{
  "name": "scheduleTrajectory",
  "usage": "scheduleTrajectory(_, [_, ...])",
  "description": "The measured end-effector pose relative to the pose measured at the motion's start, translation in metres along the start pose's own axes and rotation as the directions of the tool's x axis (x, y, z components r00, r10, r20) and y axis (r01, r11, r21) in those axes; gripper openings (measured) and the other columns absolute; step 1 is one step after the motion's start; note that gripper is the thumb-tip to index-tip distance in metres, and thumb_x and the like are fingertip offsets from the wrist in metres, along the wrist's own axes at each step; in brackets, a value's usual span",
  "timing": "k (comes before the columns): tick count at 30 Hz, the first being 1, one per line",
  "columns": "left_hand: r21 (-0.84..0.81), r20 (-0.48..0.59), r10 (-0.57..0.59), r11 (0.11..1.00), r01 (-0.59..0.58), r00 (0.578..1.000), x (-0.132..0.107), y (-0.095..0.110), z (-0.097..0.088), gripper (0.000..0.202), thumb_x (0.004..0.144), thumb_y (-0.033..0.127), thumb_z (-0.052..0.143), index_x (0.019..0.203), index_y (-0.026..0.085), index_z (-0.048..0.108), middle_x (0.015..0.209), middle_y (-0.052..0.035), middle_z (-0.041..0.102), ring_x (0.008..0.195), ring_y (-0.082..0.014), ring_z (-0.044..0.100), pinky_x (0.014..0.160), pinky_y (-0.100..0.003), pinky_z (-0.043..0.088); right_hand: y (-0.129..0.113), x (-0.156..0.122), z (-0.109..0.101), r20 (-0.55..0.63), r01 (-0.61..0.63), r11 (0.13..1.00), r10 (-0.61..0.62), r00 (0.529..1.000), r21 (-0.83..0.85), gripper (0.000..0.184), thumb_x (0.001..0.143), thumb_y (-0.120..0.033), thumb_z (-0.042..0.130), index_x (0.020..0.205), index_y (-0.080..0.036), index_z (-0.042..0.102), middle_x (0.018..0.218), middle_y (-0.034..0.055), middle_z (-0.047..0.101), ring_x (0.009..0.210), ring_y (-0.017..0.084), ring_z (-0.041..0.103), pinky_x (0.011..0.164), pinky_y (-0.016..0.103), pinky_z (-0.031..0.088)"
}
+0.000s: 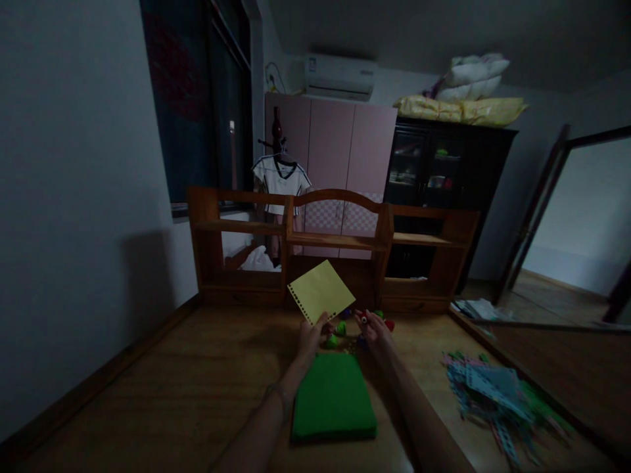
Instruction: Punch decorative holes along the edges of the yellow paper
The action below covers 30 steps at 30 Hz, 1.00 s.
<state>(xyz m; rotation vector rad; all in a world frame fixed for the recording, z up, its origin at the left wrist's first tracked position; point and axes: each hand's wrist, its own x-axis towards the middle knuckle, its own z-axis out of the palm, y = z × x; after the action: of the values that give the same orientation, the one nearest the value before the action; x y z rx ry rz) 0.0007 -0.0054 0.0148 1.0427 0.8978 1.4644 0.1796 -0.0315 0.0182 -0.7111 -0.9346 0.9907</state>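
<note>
Paper (pixel 323 289), one yellow sheet, is pinched in your left hand (pixel 311 334); your right hand (pixel 378 334) grips one small red object (pixel 364 318). On the desk (pixel 231 368) lie one green slab (pixel 335 397) and, beyond it, at least two green pieces (pixel 341 328).

one yellow sheet (pixel 323 289), two hands (pixel 310 336), one green pad (pixel 335 397), one shirt (pixel 282 179), one air conditioner (pixel 340 76)

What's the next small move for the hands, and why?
I'd probably bring the yellow sheet and small red item together: the left hand holds the sheet near its bottom corner, the right hand the red item, with a gap between. Dark marks line the sheet's lower-left edge; its upper edges look plain.
</note>
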Motion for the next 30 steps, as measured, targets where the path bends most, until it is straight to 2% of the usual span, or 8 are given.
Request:
scheduleTrajectory(4, [-0.119,0.061,0.017,0.993,-0.010,0.998,0.002,-0.001,0.002,0.043,0.061,0.043,0.072,0.082,0.007,0.064,0.075,-0.0131,0.070,0.066,-0.0206,0.067,0.065,-0.032,0.055,-0.003,-0.005,0.007,0.043,0.035,0.997,-0.038,0.998,0.066,0.034,0.068,-0.040,0.063,0.097,-0.026,0.058,0.104,0.0066,0.062,0.105,0.022,0.056,0.091,0.038,0.045])
scheduleTrajectory(8, [-0.156,0.099,0.021,0.988,-0.005,0.995,0.001,0.000,0.003,0.043,0.064,0.042,0.071,0.085,0.005,0.064,0.078,-0.0161,0.069,0.069,-0.0222,0.067,0.067,-0.034,0.055,-0.009,-0.008,0.012,0.069,-0.008,0.999,0.004,0.998,0.051,0.040,0.066,-0.039,0.068,0.101,-0.023,0.058,0.102,0.0079,0.064,0.103,0.023,0.058,0.087,0.035,0.048])
scheduleTrajectory(11, [-0.048,0.084,0.046,0.998,-0.042,0.995,-0.001,0.002,0.003,0.044,0.067,0.048,0.065,0.077,0.005,0.065,0.071,-0.0154,0.069,0.060,-0.0218,0.066,0.061,-0.033,0.054,-0.009,-0.007,0.012,0.053,-0.081,0.997,0.080,0.995,0.001,0.040,0.068,-0.041,0.067,0.100,-0.020,0.059,0.104,0.0092,0.064,0.092,0.022,0.062,0.078,0.033,0.050])
scheduleTrajectory(14, [0.151,0.022,0.134,0.979,-0.136,0.991,-0.005,0.007,0.002,0.046,0.072,0.053,0.056,0.062,0.009,0.065,0.060,-0.0118,0.067,0.051,-0.0195,0.064,0.056,-0.029,0.052,-0.005,-0.005,0.014,0.015,-0.144,0.985,0.146,0.989,-0.092,0.037,0.072,-0.049,0.062,0.089,-0.017,0.063,0.096,0.0100,0.067,0.071,0.018,0.064,0.063,0.029,0.050])
scheduleTrajectory(17, [0.263,0.004,0.203,0.944,-0.197,0.979,-0.010,0.010,0.002,0.047,0.076,0.053,0.051,0.054,0.013,0.063,0.054,-0.0094,0.065,0.048,-0.0174,0.062,0.056,-0.027,0.050,-0.001,-0.004,0.018,0.021,-0.161,0.975,0.166,0.986,-0.153,0.042,0.073,-0.057,0.055,0.077,-0.016,0.061,0.082,0.0082,0.067,0.054,0.015,0.058,0.048,0.026,0.044])
scheduleTrajectory(21, [0.318,-0.007,0.232,0.923,-0.218,0.973,-0.014,0.012,0.002,0.047,0.077,0.052,0.049,0.052,0.015,0.063,0.051,-0.0092,0.064,0.046,-0.0172,0.060,0.052,-0.026,0.048,0.001,-0.007,0.024,0.003,-0.188,0.965,0.191,0.981,-0.184,0.043,0.072,-0.061,0.053,0.075,-0.018,0.058,0.064,0.0017,0.061,0.046,0.011,0.050,0.040,0.021,0.035])
scheduleTrajectory(26, [0.366,-0.021,0.240,0.905,-0.216,0.970,-0.014,0.012,0.002,0.045,0.076,0.052,0.051,0.053,0.016,0.063,0.051,-0.0091,0.064,0.047,-0.0176,0.059,0.050,-0.025,0.045,-0.005,-0.016,0.026,0.073,-0.105,0.958,0.129,0.989,-0.266,0.038,0.068,-0.048,0.065,0.096,-0.022,0.060,0.081,0.0016,0.064,0.063,0.014,0.058,0.051,0.022,0.043])
scheduleTrajectory(30, [0.349,-0.023,0.248,0.910,-0.225,0.969,-0.014,0.011,0.003,0.045,0.076,0.053,0.051,0.053,0.016,0.062,0.050,-0.0080,0.063,0.045,-0.0166,0.058,0.048,-0.023,0.043,-0.010,-0.020,0.028,0.107,-0.030,0.965,0.060,0.992,-0.259,0.042,0.064,-0.043,0.070,0.098,-0.021,0.060,0.093,0.0054,0.066,0.081,0.020,0.062,0.066,0.028,0.048])
